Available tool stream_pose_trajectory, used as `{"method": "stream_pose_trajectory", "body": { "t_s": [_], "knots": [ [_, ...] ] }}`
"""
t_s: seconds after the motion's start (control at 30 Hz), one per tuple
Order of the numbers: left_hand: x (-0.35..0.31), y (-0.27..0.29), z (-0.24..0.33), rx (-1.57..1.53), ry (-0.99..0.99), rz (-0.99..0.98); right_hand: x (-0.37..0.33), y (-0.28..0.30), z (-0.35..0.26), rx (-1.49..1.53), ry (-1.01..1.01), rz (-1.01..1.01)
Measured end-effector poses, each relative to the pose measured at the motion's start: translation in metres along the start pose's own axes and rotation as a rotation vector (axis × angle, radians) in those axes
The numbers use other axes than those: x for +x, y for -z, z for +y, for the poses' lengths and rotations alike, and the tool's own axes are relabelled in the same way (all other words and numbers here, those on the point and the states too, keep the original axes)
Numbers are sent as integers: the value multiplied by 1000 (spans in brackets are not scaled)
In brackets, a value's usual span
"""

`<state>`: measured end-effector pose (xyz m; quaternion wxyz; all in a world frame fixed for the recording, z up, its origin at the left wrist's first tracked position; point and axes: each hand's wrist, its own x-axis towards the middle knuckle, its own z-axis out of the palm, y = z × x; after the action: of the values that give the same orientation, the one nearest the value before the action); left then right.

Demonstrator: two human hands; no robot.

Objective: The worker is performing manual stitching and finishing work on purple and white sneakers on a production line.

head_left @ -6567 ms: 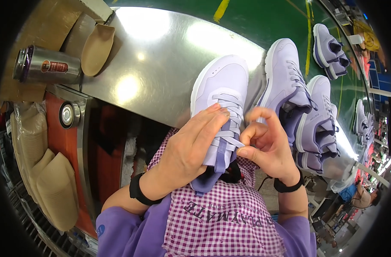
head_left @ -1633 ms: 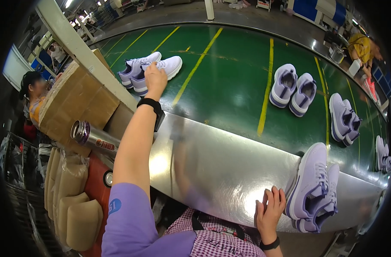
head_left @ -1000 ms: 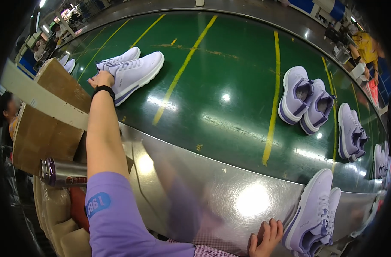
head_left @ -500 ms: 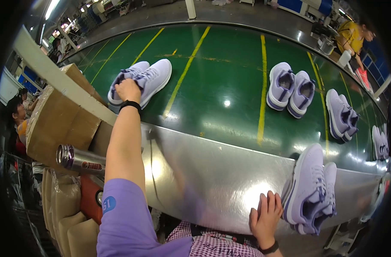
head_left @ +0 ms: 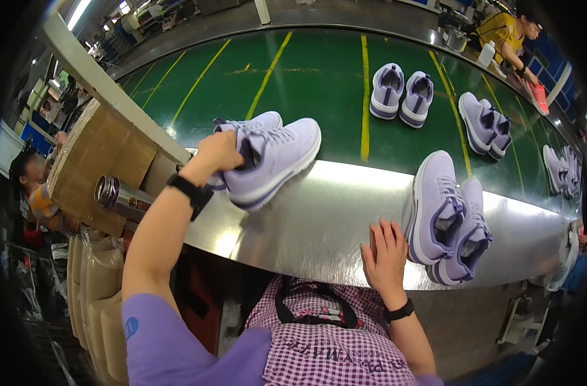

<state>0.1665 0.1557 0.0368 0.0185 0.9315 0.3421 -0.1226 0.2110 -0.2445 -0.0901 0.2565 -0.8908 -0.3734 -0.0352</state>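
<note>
My left hand [head_left: 217, 153] is closed on the heel openings of a pair of lavender sneakers [head_left: 284, 154]. Their toes point right and away, and the nearer one hangs over the metal ledge [head_left: 293, 238]; its sole looks lifted and tilted. With fingers stretched out flat, my right hand [head_left: 387, 257] lies on the ledge and holds nothing. Just right of its fingertips stands a second pair of lavender sneakers [head_left: 430, 199], heels toward me, laces done up. The fingertips are close to that sole; whether they touch it I cannot tell.
A green conveyor belt [head_left: 319, 96] with yellow cross lines carries more sneaker pairs [head_left: 417, 100] [head_left: 483, 125] toward the right. A white post [head_left: 117, 96], cardboard boxes [head_left: 91, 167] and a metal tumbler [head_left: 120, 196] stand at left. A co-worker [head_left: 502, 42] in yellow handles a pink shoe [head_left: 536, 96].
My left hand has drawn its sneaker pair off the belt, toward me and over the ledge. My right hand stays flat beside the other pair. The whole view has shifted.
</note>
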Motion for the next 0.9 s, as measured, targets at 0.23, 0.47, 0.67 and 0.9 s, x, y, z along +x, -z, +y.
{"method": "stream_pose_trajectory", "body": {
  "t_s": [0.23,0.47,0.67,0.9],
  "knots": [
    [-112,-24,25,-114,-66,-42,2,-4,-2,-9,32,18],
    [-159,-55,61,-273,-765,639,-2,-9,-2,-59,55,49],
    [-207,-71,116,-368,-672,453,-9,16,-15,195,22,-101],
    [-231,-80,126,-651,-982,534,-9,49,-48,947,-111,-326]
  ]
}}
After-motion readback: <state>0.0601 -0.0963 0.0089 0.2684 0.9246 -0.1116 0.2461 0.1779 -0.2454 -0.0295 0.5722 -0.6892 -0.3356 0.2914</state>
